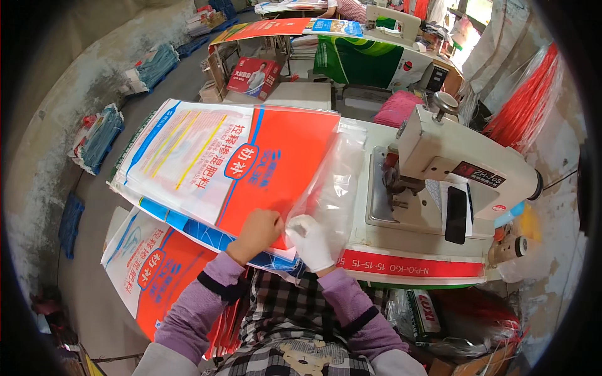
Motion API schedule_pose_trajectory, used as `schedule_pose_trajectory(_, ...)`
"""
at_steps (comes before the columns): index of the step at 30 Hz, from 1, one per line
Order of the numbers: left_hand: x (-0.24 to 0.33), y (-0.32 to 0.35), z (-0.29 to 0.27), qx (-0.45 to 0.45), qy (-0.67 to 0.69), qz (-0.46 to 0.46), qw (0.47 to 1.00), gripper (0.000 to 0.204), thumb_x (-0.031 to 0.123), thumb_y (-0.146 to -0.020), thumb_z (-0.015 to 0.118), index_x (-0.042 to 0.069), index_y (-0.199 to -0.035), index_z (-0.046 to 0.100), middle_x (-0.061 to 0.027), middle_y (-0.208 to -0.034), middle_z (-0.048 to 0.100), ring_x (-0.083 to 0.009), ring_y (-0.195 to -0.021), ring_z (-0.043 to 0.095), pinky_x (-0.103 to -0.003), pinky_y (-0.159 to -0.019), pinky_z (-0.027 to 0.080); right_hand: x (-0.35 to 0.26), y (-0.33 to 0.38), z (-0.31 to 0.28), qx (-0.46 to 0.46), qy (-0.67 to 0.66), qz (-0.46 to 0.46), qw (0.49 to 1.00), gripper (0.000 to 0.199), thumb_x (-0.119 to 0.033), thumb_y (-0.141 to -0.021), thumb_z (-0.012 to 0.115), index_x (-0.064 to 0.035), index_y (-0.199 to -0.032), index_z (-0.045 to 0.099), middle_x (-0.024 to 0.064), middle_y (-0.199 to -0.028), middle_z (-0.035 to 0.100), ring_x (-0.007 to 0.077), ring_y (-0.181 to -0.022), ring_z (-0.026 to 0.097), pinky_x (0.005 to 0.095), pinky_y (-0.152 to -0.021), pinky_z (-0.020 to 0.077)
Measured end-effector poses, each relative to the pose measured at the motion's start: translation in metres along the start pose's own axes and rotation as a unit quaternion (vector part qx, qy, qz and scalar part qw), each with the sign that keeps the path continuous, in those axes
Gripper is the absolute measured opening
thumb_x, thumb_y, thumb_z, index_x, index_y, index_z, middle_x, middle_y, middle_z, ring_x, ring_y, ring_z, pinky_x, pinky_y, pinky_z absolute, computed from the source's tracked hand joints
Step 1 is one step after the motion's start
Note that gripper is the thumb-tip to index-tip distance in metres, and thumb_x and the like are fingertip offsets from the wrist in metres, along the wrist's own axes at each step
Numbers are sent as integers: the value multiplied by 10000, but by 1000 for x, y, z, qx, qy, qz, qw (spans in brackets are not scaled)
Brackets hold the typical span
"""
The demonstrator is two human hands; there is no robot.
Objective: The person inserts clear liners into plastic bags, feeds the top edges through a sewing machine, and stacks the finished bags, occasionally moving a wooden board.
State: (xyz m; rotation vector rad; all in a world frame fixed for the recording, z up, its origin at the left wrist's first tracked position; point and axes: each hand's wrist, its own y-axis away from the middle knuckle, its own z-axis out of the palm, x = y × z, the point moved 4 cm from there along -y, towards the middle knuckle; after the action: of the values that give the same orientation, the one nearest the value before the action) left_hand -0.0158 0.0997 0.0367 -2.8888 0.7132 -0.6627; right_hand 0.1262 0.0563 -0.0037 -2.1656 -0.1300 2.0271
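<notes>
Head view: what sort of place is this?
Most likely a bag-sewing workshop. An industrial sewing machine stands on the table, printed woven sacks are stacked beside it, and more bundles lie along the wall.

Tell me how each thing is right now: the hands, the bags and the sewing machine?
left hand: bare, fingers curled on the edge of the top bag.
right hand: in a white glove, pinching the clear liner.
top bag: lying flat on the stack, orange end toward the machine.
clear liner: sticking out of the bag, crumpled.
sewing machine: standing on the table, nothing under its needle.
phone: screen dark.
</notes>
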Motion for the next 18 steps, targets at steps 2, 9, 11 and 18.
schedule_pose_trajectory(2,-7,-4,-6,32,111,-56,992,247,186,-857,579,-24,-737,622,-180,-583,596,-341,-533,610,-430,-551,491,-13,10,4,-8,27,-63,998,222,-101,-842,660,-28,-1050,638,125,-909,634,275,-835,634,347,-782,503)
schedule_pose_trajectory(9,2,-15,-21,-20,242,-118,963,219,178,-847,633,-13,-740,617,-117,-587,615,-186,-529,618,-333,-520,473,-46,17,4,-80,162,-123,976,384,-174,-863,612,0,-1201,568,163,-1110,611,314,-992,612,366,-838,502)
schedule_pose_trajectory(11,-13,9,-40,-3,249,-130,960,184,161,-828,650,-4,-749,628,-111,-600,623,-176,-554,627,-326,-533,482,-50,22,30,-145,178,-155,961,440,-146,-805,653,-35,-1221,565,146,-1154,594,318,-1047,583,411,-874,492)
schedule_pose_trajectory(18,22,80,-51,50,93,-43,994,147,175,-773,610,60,-861,584,-150,-749,615,-353,-721,630,-457,-629,494,-35,1,79,-183,387,-454,781,326,-300,-851,569,-34,-1010,672,130,-976,676,255,-913,647,435,-788,515)
